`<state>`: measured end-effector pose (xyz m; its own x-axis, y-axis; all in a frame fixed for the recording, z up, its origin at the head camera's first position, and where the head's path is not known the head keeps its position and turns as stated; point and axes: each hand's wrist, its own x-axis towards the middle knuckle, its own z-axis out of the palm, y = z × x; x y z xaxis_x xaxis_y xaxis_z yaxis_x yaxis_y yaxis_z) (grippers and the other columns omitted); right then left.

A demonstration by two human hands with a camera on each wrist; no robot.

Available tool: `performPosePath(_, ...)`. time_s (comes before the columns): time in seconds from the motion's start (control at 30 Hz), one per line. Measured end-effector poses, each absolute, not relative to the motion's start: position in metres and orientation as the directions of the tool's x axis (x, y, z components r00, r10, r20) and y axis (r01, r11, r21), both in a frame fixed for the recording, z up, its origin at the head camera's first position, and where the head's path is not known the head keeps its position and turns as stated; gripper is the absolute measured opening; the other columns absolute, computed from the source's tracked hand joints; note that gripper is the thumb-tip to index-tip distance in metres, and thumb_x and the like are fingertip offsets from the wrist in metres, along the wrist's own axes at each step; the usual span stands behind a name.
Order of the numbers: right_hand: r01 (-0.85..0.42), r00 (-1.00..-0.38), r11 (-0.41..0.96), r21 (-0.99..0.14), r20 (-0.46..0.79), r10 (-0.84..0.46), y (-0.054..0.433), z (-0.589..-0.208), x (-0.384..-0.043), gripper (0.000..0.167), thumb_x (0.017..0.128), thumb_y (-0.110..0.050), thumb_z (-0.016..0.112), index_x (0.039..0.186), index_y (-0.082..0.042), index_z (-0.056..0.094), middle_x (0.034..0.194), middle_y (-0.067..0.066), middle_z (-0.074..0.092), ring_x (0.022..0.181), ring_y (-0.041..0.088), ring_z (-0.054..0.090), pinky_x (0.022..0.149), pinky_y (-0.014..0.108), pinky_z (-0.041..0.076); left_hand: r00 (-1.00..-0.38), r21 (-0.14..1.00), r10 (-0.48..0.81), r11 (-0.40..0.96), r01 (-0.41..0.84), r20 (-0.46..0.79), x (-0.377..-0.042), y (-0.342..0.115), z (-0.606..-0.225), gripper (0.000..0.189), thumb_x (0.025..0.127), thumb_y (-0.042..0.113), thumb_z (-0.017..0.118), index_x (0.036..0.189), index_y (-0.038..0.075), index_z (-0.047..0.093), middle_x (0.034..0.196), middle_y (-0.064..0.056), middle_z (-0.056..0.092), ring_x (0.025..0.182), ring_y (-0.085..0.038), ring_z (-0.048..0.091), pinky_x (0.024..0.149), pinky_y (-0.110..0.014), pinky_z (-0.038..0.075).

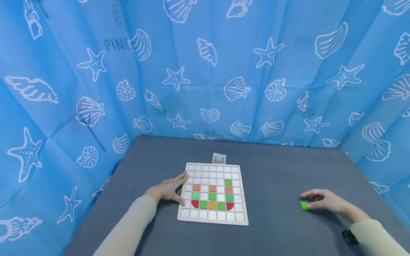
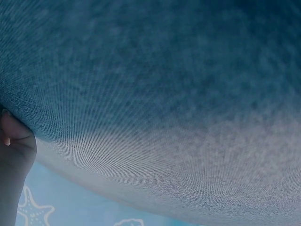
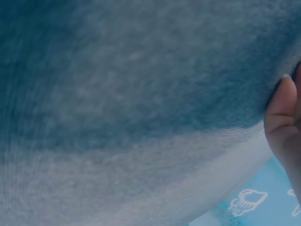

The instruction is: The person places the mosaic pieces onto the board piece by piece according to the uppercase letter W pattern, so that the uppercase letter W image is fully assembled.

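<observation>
A white square-grid board lies on the grey table, with several green, orange, teal and red tiles in its cells. At its left edge rests my left hand, thumb and fingers spread apart along the rim. Off to the right, a loose green tile sits under the thumb tip of my right hand. The index finger reaches out above the tile, with a gap between it and the thumb; the other fingers are partly hidden. The wrist views show only part of the left hand and the right thumb.
A small patterned card lies against the board's far edge. Grey tabletop stretches between the board and the right hand. A blue curtain printed with shells and starfish hangs behind and beside the table.
</observation>
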<state>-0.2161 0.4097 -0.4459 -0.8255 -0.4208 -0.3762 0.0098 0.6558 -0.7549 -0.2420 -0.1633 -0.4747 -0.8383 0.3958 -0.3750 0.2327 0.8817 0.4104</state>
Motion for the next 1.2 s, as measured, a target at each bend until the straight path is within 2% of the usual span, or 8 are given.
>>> performPosePath(0.13,-0.001,-0.817,0.637,-0.771,-0.367,-0.445,0.411,-0.449,-0.216,0.041,0.095,-0.013,0.064,0.123,0.016,0.055,0.111,0.011,0.055,0.084,0.010,0.047,0.067,0.030,0.043,-0.842,0.405,0.391,0.885,0.231,-0.373,-0.242,-0.164,-0.476,0.108,0.073,0.052,0.080,0.157,0.018,0.021,0.163,0.002,0.008,0.144,-0.032,0.022,0.110,-0.051,0.027)
performPosePath(0.23,-0.031,-0.820,0.639,-0.769,-0.345,-0.456,0.409,-0.451,-0.216,0.036,0.093,-0.010,0.065,0.118,0.016,0.057,0.103,0.006,0.053,0.079,0.010,0.044,0.064,0.029,0.040,-0.841,0.410,0.400,0.880,0.241,-0.365,-0.241,-0.165,-0.476,0.109,0.072,0.051,0.081,0.157,0.016,0.022,0.163,0.001,0.009,0.144,-0.034,0.023,0.110,-0.052,0.028)
performPosePath(0.47,-0.072,-0.829,0.652,-0.755,-0.319,-0.460,0.402,-0.452,-0.217,0.029,0.091,-0.007,0.067,0.106,0.016,0.059,0.096,0.006,0.051,0.075,0.009,0.041,0.062,0.030,0.038,-0.840,0.418,0.412,0.873,0.252,-0.354,-0.240,-0.166,-0.475,0.109,0.072,0.050,0.081,0.156,0.014,0.023,0.163,-0.002,0.010,0.142,-0.037,0.026,0.109,-0.053,0.028)
performPosePath(0.6,-0.099,-0.831,0.655,-0.749,-0.300,-0.469,0.395,-0.452,-0.214,0.018,0.090,-0.001,0.065,0.098,0.012,0.056,0.092,0.007,0.050,0.074,0.008,0.042,0.061,0.030,0.038,-0.838,0.418,0.413,0.873,0.251,-0.358,-0.240,-0.166,-0.474,0.109,0.072,0.050,0.081,0.156,0.013,0.023,0.163,-0.003,0.010,0.142,-0.037,0.026,0.109,-0.053,0.028)
performPosePath(0.87,-0.104,-0.856,0.673,-0.732,-0.279,-0.436,0.380,-0.453,-0.209,0.012,0.087,0.003,0.065,0.091,0.005,0.054,0.082,0.004,0.053,0.071,0.014,0.047,0.059,0.031,0.040,-0.839,0.419,0.401,0.877,0.235,-0.367,-0.239,-0.166,-0.474,0.109,0.072,0.050,0.082,0.157,0.015,0.022,0.163,0.000,0.009,0.143,-0.034,0.025,0.109,-0.053,0.028)
performPosePath(1.03,0.064,-0.894,0.697,-0.714,-0.351,-0.277,0.364,-0.449,-0.206,0.009,0.088,0.002,0.064,0.094,0.005,0.058,0.084,0.004,0.057,0.075,0.017,0.052,0.063,0.032,0.045,-0.835,0.425,0.404,0.875,0.233,-0.374,-0.240,-0.166,-0.473,0.109,0.073,0.052,0.081,0.157,0.016,0.020,0.163,0.000,0.008,0.144,-0.034,0.023,0.110,-0.054,0.027)
performPosePath(1.2,0.204,-0.899,0.647,-0.735,-0.402,-0.173,0.343,-0.440,-0.204,0.016,0.093,-0.002,0.061,0.104,0.010,0.059,0.087,0.004,0.061,0.079,0.019,0.059,0.068,0.038,0.051,-0.834,0.428,0.407,0.873,0.235,-0.371,-0.242,-0.166,-0.474,0.110,0.073,0.052,0.080,0.157,0.017,0.019,0.163,0.000,0.007,0.144,-0.033,0.022,0.110,-0.054,0.027)
